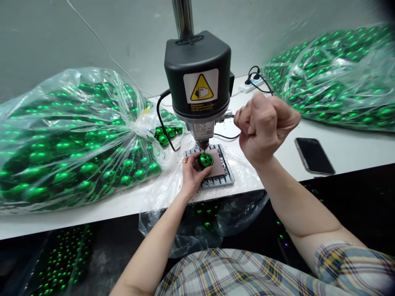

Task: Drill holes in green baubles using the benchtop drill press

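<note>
A black bench drill [197,76] stands on the white table [348,154], its bit pointing down at a shiny green ball [205,159]. My left hand [191,174] pinches that ball against the brown pad on the slotted drill plate [224,177]. My right hand [263,125] is raised to the right of the drill head, clenched in a fist around the drill's feed lever, of which only a short stub shows by the head.
A large clear bag of green balls [64,139] lies at the left, another such bag [336,74] at the back right. A dark phone [314,155] lies on the right. A white power strip [251,85] sits behind. An open bag [203,222] hangs below the table edge.
</note>
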Action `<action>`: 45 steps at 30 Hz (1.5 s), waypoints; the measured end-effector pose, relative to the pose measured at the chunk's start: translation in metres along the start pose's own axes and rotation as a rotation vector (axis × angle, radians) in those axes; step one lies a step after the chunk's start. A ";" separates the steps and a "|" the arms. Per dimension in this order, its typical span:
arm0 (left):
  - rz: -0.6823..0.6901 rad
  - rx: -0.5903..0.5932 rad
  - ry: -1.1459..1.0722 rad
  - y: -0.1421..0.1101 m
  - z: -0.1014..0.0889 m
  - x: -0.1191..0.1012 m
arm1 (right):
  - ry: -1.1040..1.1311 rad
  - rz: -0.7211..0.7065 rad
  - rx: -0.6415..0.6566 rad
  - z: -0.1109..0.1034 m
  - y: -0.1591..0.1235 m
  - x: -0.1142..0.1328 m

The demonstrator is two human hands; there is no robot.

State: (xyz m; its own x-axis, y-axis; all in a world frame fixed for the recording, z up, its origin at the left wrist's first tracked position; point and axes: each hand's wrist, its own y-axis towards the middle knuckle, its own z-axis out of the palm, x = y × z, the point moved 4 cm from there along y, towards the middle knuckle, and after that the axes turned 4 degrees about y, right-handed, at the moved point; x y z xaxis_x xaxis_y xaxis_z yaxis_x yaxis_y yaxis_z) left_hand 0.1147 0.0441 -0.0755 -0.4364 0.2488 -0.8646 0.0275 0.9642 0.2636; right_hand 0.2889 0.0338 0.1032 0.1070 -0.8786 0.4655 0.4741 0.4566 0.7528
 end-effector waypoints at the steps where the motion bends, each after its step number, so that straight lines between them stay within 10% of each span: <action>1: 0.007 -0.002 0.008 0.000 0.000 -0.001 | 0.013 -0.018 0.008 -0.001 -0.002 0.000; 14: 0.015 -0.013 -0.006 0.000 0.000 0.000 | 0.076 -0.276 0.142 -0.019 -0.029 -0.012; 19: -0.002 -0.012 -0.002 0.000 0.000 0.000 | -0.060 -0.060 -0.073 0.001 -0.002 -0.002; 29: 0.078 -0.090 0.110 -0.026 -0.018 -0.028 | -0.061 0.500 -0.041 0.039 0.071 -0.022; 36: 0.521 0.405 0.443 -0.114 -0.052 -0.051 | 0.050 0.434 0.002 0.035 0.070 -0.031; 41: 0.367 -0.074 0.566 -0.029 -0.107 -0.022 | 0.042 0.428 -0.028 0.036 0.067 -0.027; 45: 0.056 0.056 0.897 0.082 -0.106 0.006 | 0.006 0.441 -0.044 0.035 0.066 -0.027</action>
State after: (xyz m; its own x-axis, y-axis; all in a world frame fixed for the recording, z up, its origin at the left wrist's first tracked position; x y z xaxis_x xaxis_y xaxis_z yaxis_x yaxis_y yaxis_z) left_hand 0.0192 0.1151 -0.0137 -0.9705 0.1536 -0.1860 0.1035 0.9617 0.2538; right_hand 0.2866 0.0929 0.1567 0.3121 -0.6016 0.7353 0.4183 0.7819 0.4621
